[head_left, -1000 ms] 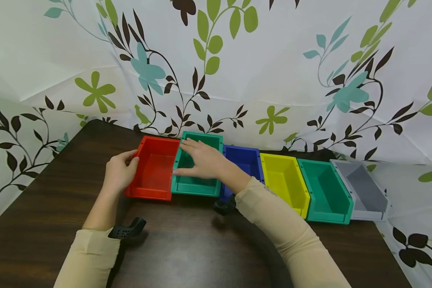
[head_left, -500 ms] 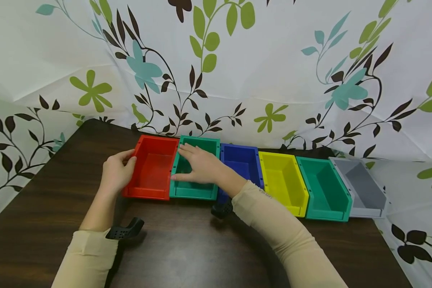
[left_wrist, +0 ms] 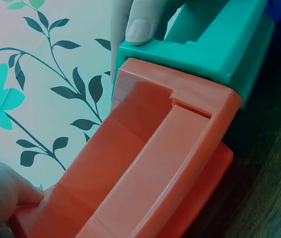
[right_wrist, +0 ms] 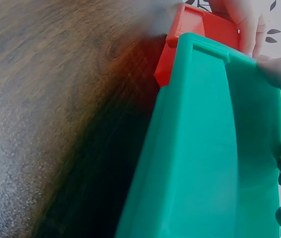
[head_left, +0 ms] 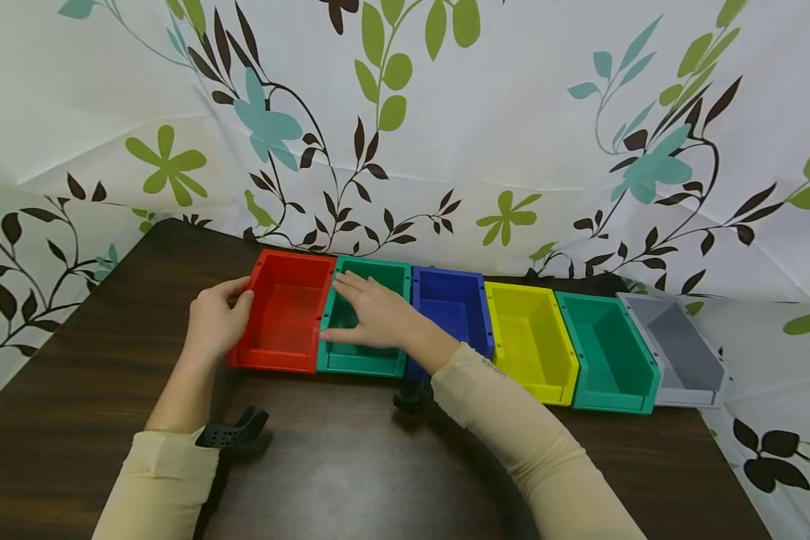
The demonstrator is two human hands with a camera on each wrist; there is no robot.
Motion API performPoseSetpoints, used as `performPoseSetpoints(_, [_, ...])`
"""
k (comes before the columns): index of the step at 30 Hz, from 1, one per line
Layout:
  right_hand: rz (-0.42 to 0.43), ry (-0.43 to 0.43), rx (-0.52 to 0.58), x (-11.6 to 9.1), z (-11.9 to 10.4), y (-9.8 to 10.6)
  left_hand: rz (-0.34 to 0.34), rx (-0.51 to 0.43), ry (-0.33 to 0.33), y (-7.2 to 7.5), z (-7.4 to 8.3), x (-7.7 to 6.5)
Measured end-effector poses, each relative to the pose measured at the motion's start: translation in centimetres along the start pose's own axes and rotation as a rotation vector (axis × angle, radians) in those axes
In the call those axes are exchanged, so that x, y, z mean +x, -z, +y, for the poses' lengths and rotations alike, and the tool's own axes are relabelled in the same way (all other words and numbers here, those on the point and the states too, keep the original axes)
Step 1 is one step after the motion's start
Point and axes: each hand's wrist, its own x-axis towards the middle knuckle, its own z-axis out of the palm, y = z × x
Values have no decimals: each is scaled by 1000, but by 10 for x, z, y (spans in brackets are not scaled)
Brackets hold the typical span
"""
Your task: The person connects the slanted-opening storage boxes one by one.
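While the left hand (head_left: 217,321) pinches the red bin (head_left: 286,315) near the back edge of the tabletop (head_left: 337,465), the splayed right hand (head_left: 378,311) touches the adjoining green bin (right_wrist: 207,144), perhaps aligning them.

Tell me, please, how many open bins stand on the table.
6, in a row from left to right: red bin, first green bin, blue bin partly behind the right forearm, yellow bin, second green bin, gray bin.
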Motion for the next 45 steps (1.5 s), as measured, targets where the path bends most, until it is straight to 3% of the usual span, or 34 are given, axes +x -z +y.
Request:
performPoseSetpoints(19, [4, -28, -36, 0, -4, -15, 3, 10, 22, 1, -4, 0])
performPoseSetpoints(26, [26, -54, 149, -4, 1, -12, -1, 20, 19, -1, -4, 0])
performPoseSetpoints(31, [95, -69, 317, -12, 7, -4, 34, 67, -13, -7, 0, 1])
performPoseSetpoints(41, [249, -107, 520, -39, 29, 5, 107, 159, -172, -24, 22, -5])
performPoseSetpoints(45, [276, -120, 550, -51, 39, 8, 76, 157, -240, -33, 33, -6])
